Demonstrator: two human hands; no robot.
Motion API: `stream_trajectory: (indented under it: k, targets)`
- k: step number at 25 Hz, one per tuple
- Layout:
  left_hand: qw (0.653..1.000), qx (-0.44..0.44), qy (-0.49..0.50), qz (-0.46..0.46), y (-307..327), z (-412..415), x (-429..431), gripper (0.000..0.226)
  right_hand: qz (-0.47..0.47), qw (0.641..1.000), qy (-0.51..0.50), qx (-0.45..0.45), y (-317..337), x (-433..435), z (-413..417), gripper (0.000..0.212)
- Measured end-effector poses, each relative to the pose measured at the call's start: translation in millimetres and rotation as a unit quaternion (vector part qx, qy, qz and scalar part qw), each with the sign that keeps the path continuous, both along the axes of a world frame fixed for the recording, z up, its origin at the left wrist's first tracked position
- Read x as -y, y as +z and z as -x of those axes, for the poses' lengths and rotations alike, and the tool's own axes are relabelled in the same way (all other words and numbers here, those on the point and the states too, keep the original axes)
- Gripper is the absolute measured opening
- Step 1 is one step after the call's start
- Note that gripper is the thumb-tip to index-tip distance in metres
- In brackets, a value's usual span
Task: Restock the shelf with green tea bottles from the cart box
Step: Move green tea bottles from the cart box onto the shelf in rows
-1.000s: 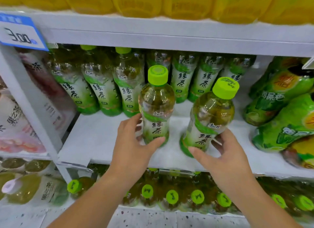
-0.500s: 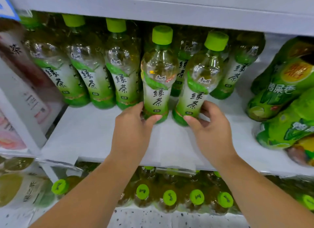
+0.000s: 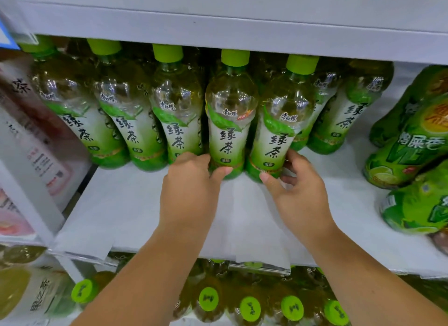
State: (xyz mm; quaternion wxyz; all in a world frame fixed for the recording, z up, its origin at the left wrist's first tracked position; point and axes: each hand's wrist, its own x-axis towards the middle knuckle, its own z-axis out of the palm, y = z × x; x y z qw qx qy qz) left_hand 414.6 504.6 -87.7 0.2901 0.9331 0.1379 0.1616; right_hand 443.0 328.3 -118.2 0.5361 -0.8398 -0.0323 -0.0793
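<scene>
Fingers (image 3: 219,172) of each hand clasp a bottle's (image 3: 229,131) base.

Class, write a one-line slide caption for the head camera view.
Left hand and right hand each hold a green tea bottle by its base, standing upright on the white shelf.

Both bare forearms reach up from the 6 o'clock edge, converging toward centre. The left hand (image 3: 188,192) sits palm-down, thumb stretched toward 2 o'clock, fingers curled out of sight. The right hand (image 3: 299,192) has its thumb pointing to 10 o'clock, fingers bent and curled.
</scene>
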Motion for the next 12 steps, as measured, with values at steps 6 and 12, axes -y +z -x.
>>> stream_trajectory:
  k: [6,12]
  targets:
    - [0.999,-0.033,0.017,0.026,2.0,-3.4,-1.3,0.037,0.017,1.0,-0.005,-0.001,-0.7,-2.2,-2.2,0.064]
    - [1.0,0.0,0.003,0.016,-5.6,-0.3,-3.8,0.034,0.02,1.0,0.011,0.002,0.4,-3.1,-1.6,0.062]
